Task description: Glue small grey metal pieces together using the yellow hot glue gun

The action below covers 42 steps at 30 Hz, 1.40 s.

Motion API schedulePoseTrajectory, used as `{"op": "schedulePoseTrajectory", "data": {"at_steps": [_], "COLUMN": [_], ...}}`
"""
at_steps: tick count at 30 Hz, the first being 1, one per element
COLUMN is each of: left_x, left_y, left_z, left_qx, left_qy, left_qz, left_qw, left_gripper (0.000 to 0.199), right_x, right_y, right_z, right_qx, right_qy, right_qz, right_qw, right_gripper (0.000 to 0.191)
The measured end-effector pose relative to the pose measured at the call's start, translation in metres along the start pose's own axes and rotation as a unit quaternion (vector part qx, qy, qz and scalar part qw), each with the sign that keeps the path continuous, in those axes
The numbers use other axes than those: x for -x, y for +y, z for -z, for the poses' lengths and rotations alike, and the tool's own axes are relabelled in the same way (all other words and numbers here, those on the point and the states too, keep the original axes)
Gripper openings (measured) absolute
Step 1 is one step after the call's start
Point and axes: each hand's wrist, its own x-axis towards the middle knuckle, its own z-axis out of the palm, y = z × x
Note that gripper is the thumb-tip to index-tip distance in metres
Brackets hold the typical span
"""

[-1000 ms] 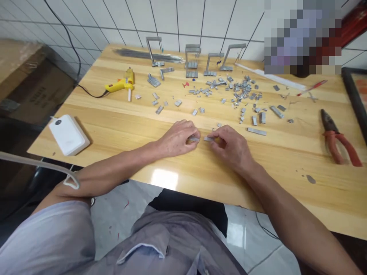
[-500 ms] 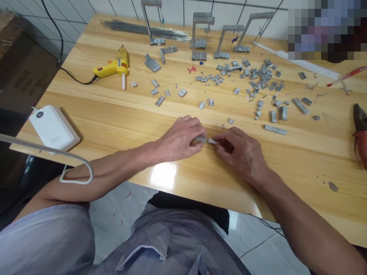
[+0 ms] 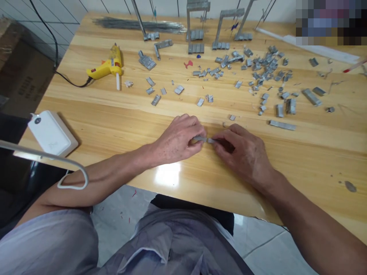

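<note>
Just above the wooden table, near its front, my left hand (image 3: 180,139) pinches a grey strip of staples (image 3: 200,138) between thumb and fingers, its end pointing right. Facing it, my right hand (image 3: 243,151) holds a short piece of staple strip (image 3: 211,140) by its far end. The two ends nearly meet; whether they touch I cannot tell. Beyond my fingers lie a small loose staple piece (image 3: 232,117) and a longer staple strip (image 3: 282,125). Fingertips of both hands are partly hidden behind the knuckles.
A yellow glue gun (image 3: 107,67) lies at the left, beyond a white power bank (image 3: 52,133) with a cable. Staple pieces (image 3: 268,63) are scattered at the back right. Small staple frames (image 3: 196,36) stand near the wall, beside a bundle of thin wires (image 3: 137,25).
The camera view has shifted slightly. Both hands keep their hold, and the right piece now lies more in line with the left strip.
</note>
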Motion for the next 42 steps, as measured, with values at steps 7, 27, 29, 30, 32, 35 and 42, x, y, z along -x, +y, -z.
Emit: {"op": "schedulePoseTrajectory", "data": {"at_steps": [7, 27, 29, 30, 32, 35, 42], "left_x": [-0.0007, -0.0006, -0.0008, -0.0009, -0.001, -0.001, -0.001], "left_y": [0.0007, 0.002, 0.0025, 0.0028, 0.0033, 0.0037, 0.0041], "left_z": [0.001, 0.0014, 0.0014, 0.0013, 0.0012, 0.0012, 0.0013], "left_qx": [-0.005, -0.006, -0.008, -0.008, -0.009, -0.007, -0.005], "left_qy": [-0.005, -0.013, -0.016, -0.016, -0.016, -0.021, -0.024], "left_qz": [0.003, 0.008, 0.01, 0.011, 0.014, 0.019, 0.022], "left_qw": [1.0, 1.0, 1.0, 1.0, 1.0, 1.0, 0.999], "left_gripper": [0.009, 0.01, 0.01, 0.01, 0.01, 0.009, 0.009], "right_x": [0.0001, 0.0004, 0.0005, 0.0004, 0.0001, -0.0006, -0.0015], "right_y": [0.0003, -0.0023, -0.0023, -0.0023, -0.0024, -0.0026, -0.0037], "right_z": [-0.0018, -0.0026, -0.003, -0.0033, -0.0037, -0.0041, -0.0038], "right_qx": [-0.003, 0.025, 0.02, 0.016, 0.01, 0.004, 0.004], "right_qy": [0.009, 0.001, 0.004, 0.007, 0.008, 0.002, 0.001], "right_qz": [0.008, -0.009, -0.007, -0.006, -0.006, -0.011, -0.017], "right_qw": [1.0, 1.0, 1.0, 1.0, 1.0, 1.0, 1.0], "right_gripper": [0.016, 0.017, 0.018, 0.019, 0.019, 0.019, 0.019]}}
